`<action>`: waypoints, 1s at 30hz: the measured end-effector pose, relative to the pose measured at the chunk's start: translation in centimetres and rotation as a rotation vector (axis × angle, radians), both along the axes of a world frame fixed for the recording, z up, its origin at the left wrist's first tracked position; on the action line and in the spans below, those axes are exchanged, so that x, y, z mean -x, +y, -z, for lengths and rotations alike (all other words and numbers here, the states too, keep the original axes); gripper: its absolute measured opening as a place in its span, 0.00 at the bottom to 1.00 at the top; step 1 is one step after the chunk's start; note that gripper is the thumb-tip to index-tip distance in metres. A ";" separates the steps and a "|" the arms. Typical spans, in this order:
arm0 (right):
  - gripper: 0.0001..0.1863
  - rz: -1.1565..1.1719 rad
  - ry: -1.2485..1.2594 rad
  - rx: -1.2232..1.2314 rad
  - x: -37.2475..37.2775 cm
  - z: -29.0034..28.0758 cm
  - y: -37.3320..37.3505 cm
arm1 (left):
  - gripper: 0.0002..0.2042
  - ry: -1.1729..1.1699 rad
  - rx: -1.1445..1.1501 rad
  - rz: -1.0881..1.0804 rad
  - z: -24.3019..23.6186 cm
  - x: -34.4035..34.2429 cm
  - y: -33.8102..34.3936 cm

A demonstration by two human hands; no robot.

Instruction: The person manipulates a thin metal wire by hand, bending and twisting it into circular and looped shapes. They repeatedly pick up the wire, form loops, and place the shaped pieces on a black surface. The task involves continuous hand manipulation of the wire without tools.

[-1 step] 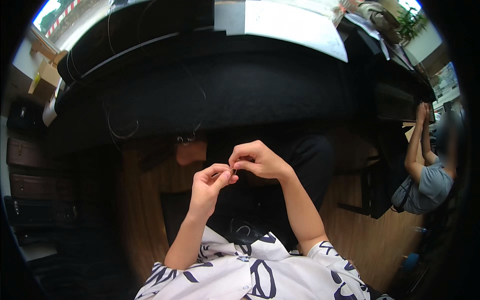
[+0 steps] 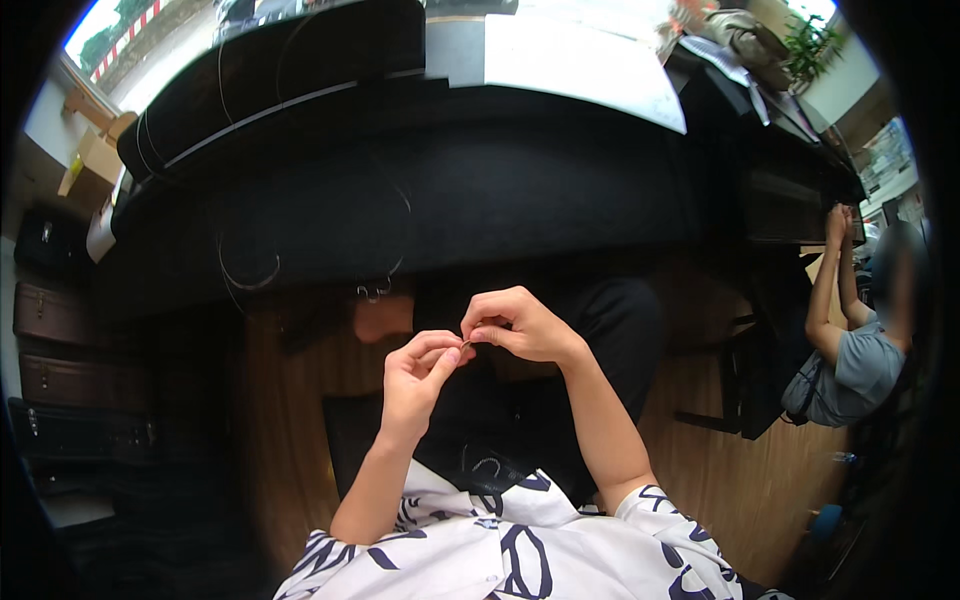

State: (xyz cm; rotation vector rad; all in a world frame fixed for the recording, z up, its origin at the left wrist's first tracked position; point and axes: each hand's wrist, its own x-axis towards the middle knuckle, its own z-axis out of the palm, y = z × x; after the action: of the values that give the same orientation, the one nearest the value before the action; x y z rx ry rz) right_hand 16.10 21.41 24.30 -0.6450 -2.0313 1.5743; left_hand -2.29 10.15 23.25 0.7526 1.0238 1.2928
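My left hand (image 2: 412, 378) and my right hand (image 2: 524, 326) meet fingertip to fingertip above my lap. Both are closed in a pinch. Between the fingertips shows a sliver of a tiny, thin, brownish piece (image 2: 466, 345); most of it is covered, and its kind cannot be made out. Just beyond the hands, a small curled silvery wire (image 2: 374, 293) hangs at the near edge of the dark cloth-like surface (image 2: 520, 180). Another thin looped strand (image 2: 250, 280) lies against that surface, farther left.
White sheets (image 2: 580, 68) lie at the far side of the dark surface. Dark cases (image 2: 62, 305) are stacked at left, near a cardboard box (image 2: 93, 165). At right, a co-worker in a grey shirt (image 2: 855, 370) has hands raised at another dark table. A black chair or stand (image 2: 738, 385) is between us.
The view has shifted slightly. My hands keep the same pinch, fingertips together, with only a slight shift of the fingers.
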 end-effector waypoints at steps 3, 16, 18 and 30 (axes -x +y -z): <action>0.04 0.186 0.130 -0.098 -1.8 -3.6 1.7 | 0.07 0.329 -0.269 -0.200 -2.9 -0.1 1.8; 0.11 1.026 -0.139 -0.584 -6.5 -11.7 20.6 | 0.06 0.704 -0.264 0.042 2.1 3.4 3.1; 0.11 1.059 -0.224 -0.689 -6.4 -10.7 23.5 | 0.06 0.693 -0.298 0.076 1.4 3.0 3.3; 0.04 0.762 -0.155 -0.888 -2.2 -9.2 19.0 | 0.07 0.760 -0.473 0.050 -6.9 2.2 3.6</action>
State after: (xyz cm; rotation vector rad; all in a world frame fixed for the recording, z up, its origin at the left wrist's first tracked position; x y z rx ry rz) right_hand 18.25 40.36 33.51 -0.9953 -1.9549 0.1546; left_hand -4.49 13.80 30.15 1.7057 1.2833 1.2357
